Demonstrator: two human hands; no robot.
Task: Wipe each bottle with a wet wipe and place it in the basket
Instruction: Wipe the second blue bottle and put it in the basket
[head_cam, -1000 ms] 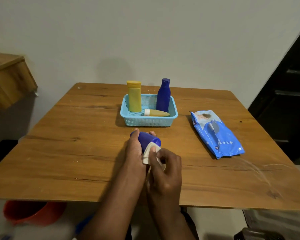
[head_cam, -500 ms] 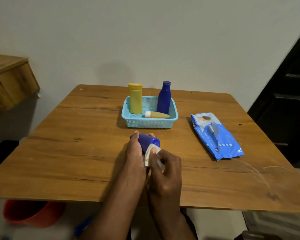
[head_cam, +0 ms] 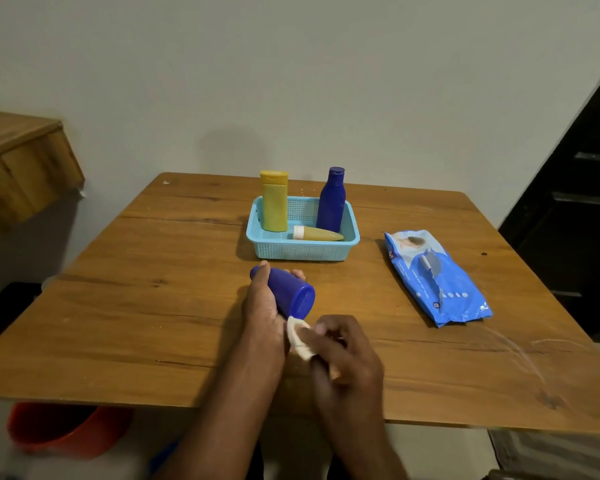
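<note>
In the centre of the frame, three of four bottles already sit in the basket (head_cam: 350, 242) on the bench (head_cam: 160, 306): a yellow bottle (head_cam: 274, 202) and a tall blue bottle (head_cam: 331, 199) upright, and a small yellow tube (head_cam: 317, 233) lying flat. The left hand (head_cam: 262, 303) curls its grip around the fourth bottle (head_cam: 290, 294), tilted just below the basket, while the right hand (head_cam: 343, 355) pinches the single wet wipe (head_cam: 298, 337) just under its base. By the look of it, only finishing this wipe and placing the bottle remain; one wipe pack (head_cam: 433, 275) lies at right.

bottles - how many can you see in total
4. In the basket: yellow bottle and blue bottle upright, small yellow bottle lying down. Left hand holds another blue bottle. None seem hidden.
</note>
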